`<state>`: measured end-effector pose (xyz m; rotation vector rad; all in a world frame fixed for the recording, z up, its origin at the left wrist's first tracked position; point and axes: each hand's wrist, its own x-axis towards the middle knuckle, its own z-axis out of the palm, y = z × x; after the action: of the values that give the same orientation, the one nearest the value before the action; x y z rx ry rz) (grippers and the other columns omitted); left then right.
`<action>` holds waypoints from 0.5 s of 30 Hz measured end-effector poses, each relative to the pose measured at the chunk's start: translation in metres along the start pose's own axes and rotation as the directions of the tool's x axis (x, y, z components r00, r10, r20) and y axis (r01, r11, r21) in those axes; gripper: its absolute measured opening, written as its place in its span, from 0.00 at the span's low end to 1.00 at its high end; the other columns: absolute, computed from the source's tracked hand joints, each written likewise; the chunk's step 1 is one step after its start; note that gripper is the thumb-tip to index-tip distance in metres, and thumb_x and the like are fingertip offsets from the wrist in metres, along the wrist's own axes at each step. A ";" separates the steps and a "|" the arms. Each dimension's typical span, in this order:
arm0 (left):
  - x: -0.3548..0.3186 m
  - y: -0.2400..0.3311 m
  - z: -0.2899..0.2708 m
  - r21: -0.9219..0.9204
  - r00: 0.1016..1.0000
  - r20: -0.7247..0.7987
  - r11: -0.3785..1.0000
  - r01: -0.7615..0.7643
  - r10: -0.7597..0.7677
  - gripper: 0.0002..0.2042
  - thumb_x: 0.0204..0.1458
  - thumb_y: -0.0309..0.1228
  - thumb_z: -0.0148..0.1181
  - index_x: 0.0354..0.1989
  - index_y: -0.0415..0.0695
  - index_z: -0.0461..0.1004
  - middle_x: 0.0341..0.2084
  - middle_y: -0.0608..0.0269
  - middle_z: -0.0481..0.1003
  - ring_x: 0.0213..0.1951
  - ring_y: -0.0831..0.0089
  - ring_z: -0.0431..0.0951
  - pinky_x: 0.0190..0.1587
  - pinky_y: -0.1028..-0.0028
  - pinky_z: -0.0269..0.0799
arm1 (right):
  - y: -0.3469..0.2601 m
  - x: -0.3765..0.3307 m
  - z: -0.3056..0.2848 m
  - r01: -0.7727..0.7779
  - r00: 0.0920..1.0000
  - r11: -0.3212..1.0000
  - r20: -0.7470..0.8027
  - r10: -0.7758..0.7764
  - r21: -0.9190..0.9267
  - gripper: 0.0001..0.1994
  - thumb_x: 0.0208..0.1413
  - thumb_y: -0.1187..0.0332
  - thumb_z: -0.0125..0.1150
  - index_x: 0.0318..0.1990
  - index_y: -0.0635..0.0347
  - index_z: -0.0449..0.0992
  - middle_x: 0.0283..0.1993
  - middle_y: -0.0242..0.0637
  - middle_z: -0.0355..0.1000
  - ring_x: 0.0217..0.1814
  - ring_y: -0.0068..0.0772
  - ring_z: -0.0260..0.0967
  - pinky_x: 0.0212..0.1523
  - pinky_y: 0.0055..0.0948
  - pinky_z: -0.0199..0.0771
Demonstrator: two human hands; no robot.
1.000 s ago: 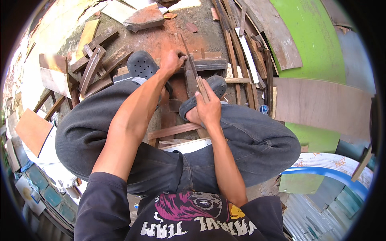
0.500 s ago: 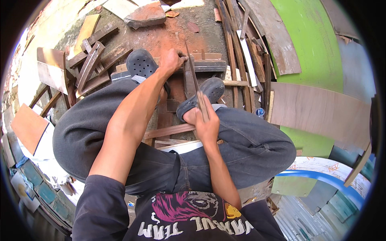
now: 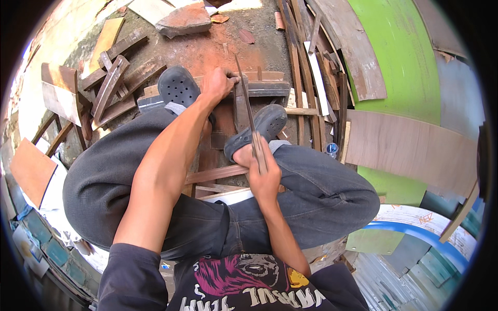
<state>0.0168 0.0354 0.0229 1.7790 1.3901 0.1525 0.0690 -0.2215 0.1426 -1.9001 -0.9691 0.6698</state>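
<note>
The long blade [image 3: 248,106] sits right in the middle of the frame, a bit above centre, and it looks like a thin flat strip of metal, so I'd guess stiff along its length but springy if you lean on it sideways. Probably light for its size, and the edge is the part you don't want skin near. The right hand [image 3: 263,173] is wrapped tight around the lower end, which seems the only sane place to grab it.

Its long axis runs nearly straight up and down the picture, tip pointing toward the upper middle of the frame, leaning a touch left at the top.

The left hand [image 3: 219,84] is closed over the top end of a narrow wood piece [image 3: 240,106] that stands just beside the blade, touching it as far as I can tell. That wood looks hard and rigid, a bit rough, not slippery.

Both sit between the two dark clogs [image 3: 179,85], with a grey block [image 3: 267,89] behind them. Scrap boards [image 3: 111,85] are piled at upper left and a green curved panel [image 3: 399,62] at upper right.
</note>
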 end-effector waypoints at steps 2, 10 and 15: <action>0.000 -0.001 0.004 -0.014 1.000 -0.024 1.000 -0.017 0.017 0.14 0.53 0.45 0.67 0.41 0.53 0.87 0.33 0.51 0.84 0.37 0.53 0.84 0.42 0.59 0.77 | 0.004 -0.029 -0.009 -0.108 0.994 0.994 -0.024 0.109 0.025 0.28 0.56 0.82 0.51 0.66 0.62 0.70 0.59 0.53 0.76 0.65 0.42 0.73 0.61 0.33 0.72; -0.003 0.017 0.006 0.012 0.999 0.028 0.999 -0.044 0.044 0.14 0.52 0.47 0.66 0.43 0.56 0.87 0.33 0.52 0.84 0.39 0.53 0.84 0.44 0.59 0.77 | 0.030 0.115 0.042 -0.049 0.999 0.992 -0.012 0.047 -0.118 0.27 0.55 0.70 0.56 0.65 0.63 0.71 0.58 0.57 0.74 0.58 0.57 0.75 0.56 0.37 0.74; -0.008 0.000 0.005 0.011 0.999 -0.017 0.999 0.035 -0.035 0.14 0.52 0.47 0.67 0.42 0.56 0.87 0.33 0.53 0.84 0.40 0.52 0.84 0.45 0.59 0.77 | 0.018 -0.012 0.005 -0.094 0.996 0.995 0.012 0.094 0.034 0.27 0.54 0.82 0.49 0.65 0.70 0.69 0.61 0.52 0.75 0.64 0.41 0.73 0.62 0.32 0.70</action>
<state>0.0163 0.0263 0.0231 1.7648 1.4362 0.1416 0.0647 -0.2346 0.1252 -1.9234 -0.8733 0.7472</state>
